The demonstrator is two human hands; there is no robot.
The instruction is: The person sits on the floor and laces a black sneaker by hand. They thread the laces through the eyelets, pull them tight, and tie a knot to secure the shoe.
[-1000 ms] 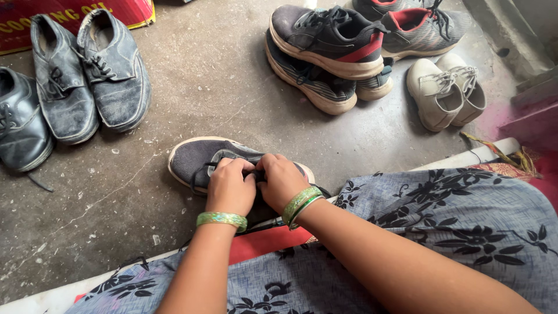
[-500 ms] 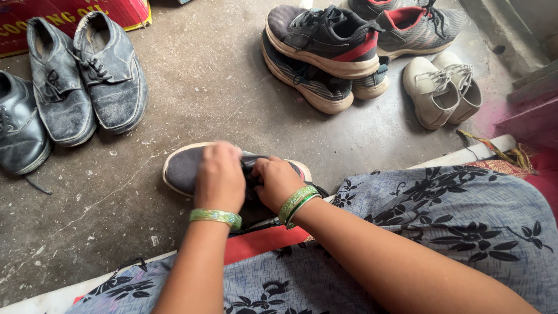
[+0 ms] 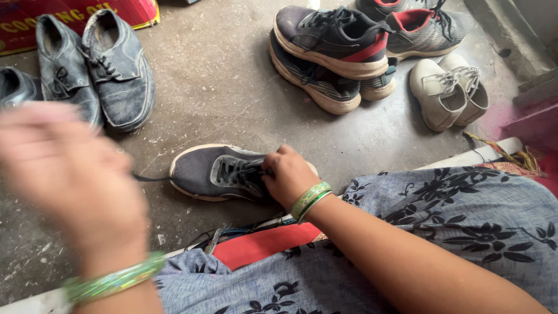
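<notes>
A dark grey laced shoe (image 3: 212, 172) with a pale sole lies on the concrete floor in front of me, toe to the left. My right hand (image 3: 289, 174) grips it at the laces and tongue. My left hand (image 3: 70, 174) is raised close to the camera and badly blurred. A thin dark lace (image 3: 152, 178) runs taut from the shoe's toe side leftward to that hand; whether the fingers pinch it I cannot tell. Green bangles are on both wrists.
A pair of worn dark leather shoes (image 3: 96, 67) stands at the upper left beside a red mat (image 3: 75, 14). Stacked grey and red sneakers (image 3: 334, 49) and pale shoes (image 3: 447, 93) lie at the upper right. My lap in blue floral cloth (image 3: 442, 232) fills the bottom.
My left hand left the shoe and swung up and to the left towards the camera, drawing a lace out. The right hand stayed on the shoe.
</notes>
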